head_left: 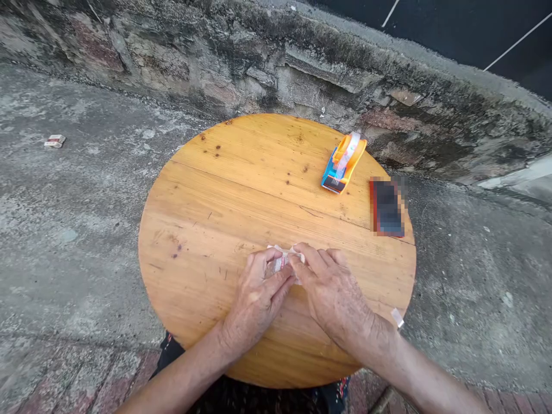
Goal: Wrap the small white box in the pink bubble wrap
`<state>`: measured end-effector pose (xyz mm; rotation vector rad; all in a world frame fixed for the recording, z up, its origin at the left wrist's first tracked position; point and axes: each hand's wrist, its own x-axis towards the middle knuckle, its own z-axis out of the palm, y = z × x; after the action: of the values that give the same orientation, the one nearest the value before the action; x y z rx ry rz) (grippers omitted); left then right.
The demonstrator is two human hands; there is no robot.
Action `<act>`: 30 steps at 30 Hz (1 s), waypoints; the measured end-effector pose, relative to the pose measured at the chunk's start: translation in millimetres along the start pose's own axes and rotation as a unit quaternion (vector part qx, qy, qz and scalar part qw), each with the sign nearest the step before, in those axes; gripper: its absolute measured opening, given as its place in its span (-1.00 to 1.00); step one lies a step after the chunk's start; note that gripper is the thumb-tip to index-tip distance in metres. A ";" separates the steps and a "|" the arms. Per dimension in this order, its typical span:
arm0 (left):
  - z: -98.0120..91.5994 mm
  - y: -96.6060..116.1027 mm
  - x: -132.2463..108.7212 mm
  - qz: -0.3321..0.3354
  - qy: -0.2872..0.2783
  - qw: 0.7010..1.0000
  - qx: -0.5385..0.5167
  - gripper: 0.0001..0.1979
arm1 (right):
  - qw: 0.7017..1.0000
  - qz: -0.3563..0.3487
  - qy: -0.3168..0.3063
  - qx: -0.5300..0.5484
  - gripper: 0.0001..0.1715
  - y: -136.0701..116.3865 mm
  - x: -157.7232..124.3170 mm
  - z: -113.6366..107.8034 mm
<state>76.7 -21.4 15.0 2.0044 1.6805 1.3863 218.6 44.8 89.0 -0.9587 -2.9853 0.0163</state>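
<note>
Both hands, left hand (254, 299) and right hand (332, 293), fingertips together, pinched on small folded paper (282, 257).

The round surface (207, 241) is pale golden wood, planked, with dark knots, small stains and a soft satin sheen. Near its far edge lies a tape dispenser (342, 164) of glossy orange and blue plastic, carrying clear shiny tape. Beside the dispenser, a dark slab (387, 207) with a red edge is too blurred to judge. The ground (77, 230) around the surface is rough, matt grey concrete. Behind the surface, the wall (241, 57) is crumbling, pitted masonry. The small piece (282, 259) under both hands looks like thin, crinkled paper.
</note>
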 end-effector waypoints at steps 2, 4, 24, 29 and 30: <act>-0.1 -0.5 -0.6 0.003 0.000 1.000 0.000 -0.65 | 0.999 0.017 0.012 0.043 -0.45 5.9 -2.8 -3.7; -0.4 -0.7 -1.0 0.009 0.001 1.000 0.000 -0.63 | 0.995 0.038 0.025 0.089 -0.47 11.6 -5.7 -7.5; -14.6 1.0 -15.2 -0.049 0.027 0.998 0.029 -0.56 | 0.884 0.238 0.162 0.368 -0.50 -20.2 -60.3 60.7; -10.4 -2.4 -22.8 -0.195 0.000 0.978 -0.076 -0.57 | 0.854 0.250 0.170 0.424 -0.45 -23.7 -49.6 66.6; -8.4 -3.8 -23.3 -0.205 -0.003 0.974 -0.094 -0.58 | 0.850 0.248 0.174 0.430 -0.48 -24.9 -46.8 67.6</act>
<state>69.8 -43.2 4.8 1.4532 1.7564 1.3261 241.5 -3.2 21.6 -1.3156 -1.9424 0.9600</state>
